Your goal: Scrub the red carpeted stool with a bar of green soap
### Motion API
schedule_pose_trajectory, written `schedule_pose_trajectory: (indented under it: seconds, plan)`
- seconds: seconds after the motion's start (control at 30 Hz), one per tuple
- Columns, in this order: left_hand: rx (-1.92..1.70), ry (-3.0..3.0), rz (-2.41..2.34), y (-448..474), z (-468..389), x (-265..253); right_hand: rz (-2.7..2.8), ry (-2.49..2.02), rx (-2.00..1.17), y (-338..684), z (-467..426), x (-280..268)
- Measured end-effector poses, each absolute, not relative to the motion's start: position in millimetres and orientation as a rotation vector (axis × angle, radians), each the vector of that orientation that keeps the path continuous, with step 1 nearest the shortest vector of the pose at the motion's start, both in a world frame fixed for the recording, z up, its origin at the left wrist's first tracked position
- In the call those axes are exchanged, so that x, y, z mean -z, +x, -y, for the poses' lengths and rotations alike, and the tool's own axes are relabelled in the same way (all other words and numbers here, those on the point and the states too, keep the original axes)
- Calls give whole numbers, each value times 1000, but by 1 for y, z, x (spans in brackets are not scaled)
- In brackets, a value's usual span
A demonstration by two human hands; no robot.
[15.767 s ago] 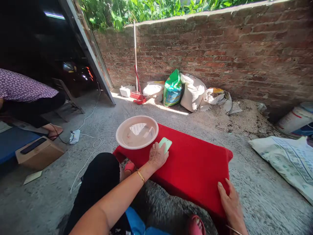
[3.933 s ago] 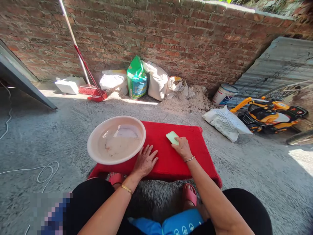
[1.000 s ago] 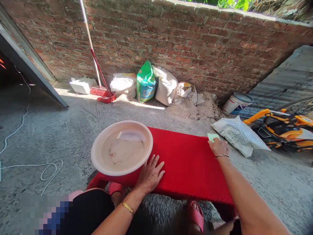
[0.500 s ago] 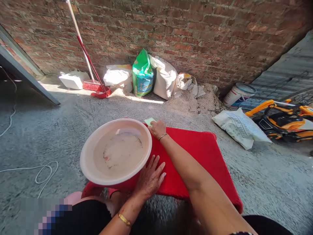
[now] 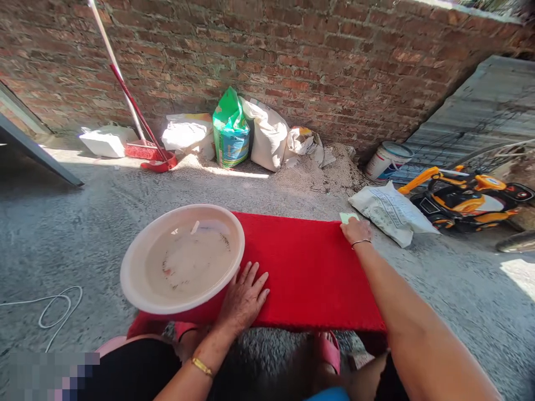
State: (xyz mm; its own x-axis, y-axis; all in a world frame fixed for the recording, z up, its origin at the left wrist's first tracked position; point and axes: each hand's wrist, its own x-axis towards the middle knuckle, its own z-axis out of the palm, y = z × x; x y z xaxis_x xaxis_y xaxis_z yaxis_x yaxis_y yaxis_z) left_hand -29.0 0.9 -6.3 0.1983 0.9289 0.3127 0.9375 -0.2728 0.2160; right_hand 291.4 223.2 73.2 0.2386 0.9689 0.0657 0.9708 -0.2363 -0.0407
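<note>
A wide pale pink basin (image 5: 136, 278) of cloudy water stands on the left end of a low bench covered in red cloth (image 5: 309, 267). Dark bits and a small reddish scrap show in the water. My left hand (image 5: 244, 298) lies flat on the red cloth against the basin's right side, fingers spread. At the far right corner of the bench, my right hand (image 5: 357, 229) has its fingers closed on a flat pale green piece (image 5: 348, 217). That piece sits at the cloth's edge; its exact kind cannot be made out.
Along the brick wall stand a green bag (image 5: 231, 131), a white sack (image 5: 267, 133), a red broom and dustpan (image 5: 161, 163) and a bucket (image 5: 388, 160). To the right are a flat printed sack (image 5: 390, 211) and a yellow toy digger (image 5: 468, 200). A white cable (image 5: 62, 301) lies left.
My right hand has slid the pale green piece rightwards along the bench's far edge, from beside the basin to the right corner. My left hand stays by the basin. The view has shifted right.
</note>
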Motion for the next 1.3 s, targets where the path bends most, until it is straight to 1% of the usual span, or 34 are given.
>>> schedule_pose_trajectory:
  seconds: [0.07, 0.13, 0.23, 0.4, 0.5, 0.57, 0.67, 0.8, 0.93, 1.03, 1.13, 1.3]
  plan:
    - [607, -2414, 1875, -29, 0, 6, 1779, -2507, 23, 300, -219, -74]
    - [609, -2412, 1878, -28, 0, 7, 1767, -2483, -12, 283, -216, -71]
    - [624, -2403, 1895, -28, 0, 8, 1936, -2276, -72, 217, -206, -65]
    - [645, -2422, 1892, -28, 0, 9, 2367, -1791, -148, 83, -173, -53]
    - [633, -2436, 1887, -28, 0, 9, 2465, -1702, -133, 45, -163, -47]
    - [616, -2441, 1891, -28, 0, 8, 2474, -1742, -118, 45, -165, -44]
    - [599, -2438, 1901, -28, -1, 8, 2399, -1897, -84, 83, -175, -44]
    - [608, -2425, 1911, -27, 0, 5, 2149, -2235, -72, 179, -184, -50]
    - [609, -2431, 1916, -27, 0, 3, 1748, -2564, -132, 282, -177, -60]
    - [622, -2440, 1915, -27, 1, 2, 1578, -2586, -114, 319, -167, -63]
    - [628, -2439, 1907, -28, 1, 3, 1703, -2430, -108, 296, -155, -57]
    - [593, -2445, 1892, -29, 0, 5, 2203, -1905, -126, 174, -131, -36]
